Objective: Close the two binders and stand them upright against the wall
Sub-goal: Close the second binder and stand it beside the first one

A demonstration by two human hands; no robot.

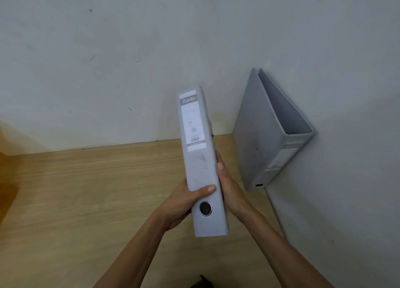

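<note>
Head view. Item one: held binder [200,158], grey, closed, spine with label and finger hole facing the camera, lifted above the table [86,190] near its back edge, tilted slightly from upright. Left hand [184,203]: fingers curled about the lower spine, thumb laid across it just above the hole, gripping firmly. Right hand [229,190]: fingers extended flat along the binder's right cover, pressing it shut; together the two hands clamp the binder. Item two: second binder [268,136], grey, closed or nearly so, standing at the table's back right corner, leaning against the wall [346,93], apart from the held one. Step in hand, by judgement: first binder placed, the second closed and on its way to the wall. Next move calls for lowering the bottom edge onto the table beside the standing binder, turning it so a cover rests on the wall, and letting go only once it stands without sliding.
</note>
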